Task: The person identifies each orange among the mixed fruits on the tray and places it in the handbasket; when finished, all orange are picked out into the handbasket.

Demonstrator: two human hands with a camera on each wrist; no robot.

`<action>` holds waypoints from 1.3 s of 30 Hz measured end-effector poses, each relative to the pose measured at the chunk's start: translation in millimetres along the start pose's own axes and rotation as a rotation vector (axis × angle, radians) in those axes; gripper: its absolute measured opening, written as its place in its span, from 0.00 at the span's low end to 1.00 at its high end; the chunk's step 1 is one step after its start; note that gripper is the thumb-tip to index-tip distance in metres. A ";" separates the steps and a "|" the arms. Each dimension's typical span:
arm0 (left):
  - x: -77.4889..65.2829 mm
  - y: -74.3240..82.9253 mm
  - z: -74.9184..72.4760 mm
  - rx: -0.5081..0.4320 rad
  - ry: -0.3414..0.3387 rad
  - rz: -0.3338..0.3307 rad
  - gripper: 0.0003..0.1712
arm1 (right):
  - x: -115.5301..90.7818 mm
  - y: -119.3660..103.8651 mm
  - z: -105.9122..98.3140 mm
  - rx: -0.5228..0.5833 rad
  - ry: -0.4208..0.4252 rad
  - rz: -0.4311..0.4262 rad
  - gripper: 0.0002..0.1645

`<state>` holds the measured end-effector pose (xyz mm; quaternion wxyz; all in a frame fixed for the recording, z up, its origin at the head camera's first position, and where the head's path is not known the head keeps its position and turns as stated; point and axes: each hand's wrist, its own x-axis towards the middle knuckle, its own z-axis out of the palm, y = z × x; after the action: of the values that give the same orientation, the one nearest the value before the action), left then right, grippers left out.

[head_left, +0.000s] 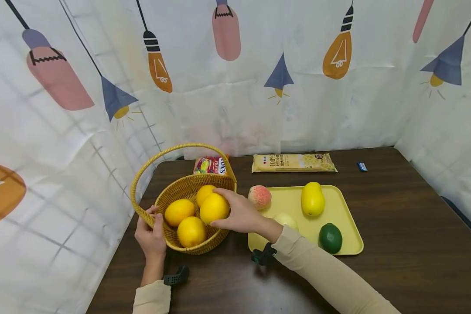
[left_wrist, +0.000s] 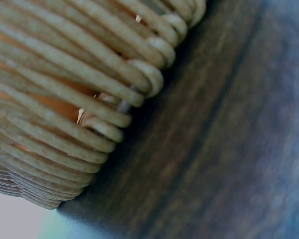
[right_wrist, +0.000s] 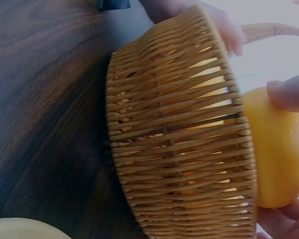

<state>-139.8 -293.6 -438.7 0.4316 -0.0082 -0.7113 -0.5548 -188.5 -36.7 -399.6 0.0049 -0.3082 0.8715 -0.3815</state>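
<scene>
A woven basket (head_left: 220,237) with a tall arched handle stands at the left of the table, and several yellow-orange lemons (head_left: 179,212) lie in it. My left hand (head_left: 152,237) grips the basket's left rim near the handle's base. Over the basket's right side, my right hand (head_left: 239,213) holds one lemon (head_left: 214,208) between thumb and fingers. The right wrist view shows that lemon (right_wrist: 276,149) at the rim, with the thumb on it. Wicker wall (left_wrist: 65,89) fills much of the left wrist view; the left fingers are hidden there.
Right of the basket, a yellow tray (head_left: 337,196) bears a peach (head_left: 260,197), a yellow papaya-like fruit (head_left: 313,199), a green avocado-like fruit (head_left: 330,238) and a pale round fruit (head_left: 285,220). Behind lie a pasta packet (head_left: 294,162), a red snack packet (head_left: 209,165) and a small blue wrapper (head_left: 362,166).
</scene>
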 end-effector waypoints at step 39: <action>-0.1 1.8 4.2 0.039 0.045 -0.022 0.13 | -14.2 0.0 1.9 -0.101 -0.049 -0.161 0.37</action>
<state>-141.4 -289.5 -437.4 0.4415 0.0203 -0.7121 -0.5455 -176.6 -30.2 -404.1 -0.0199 -0.3861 0.8617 -0.3287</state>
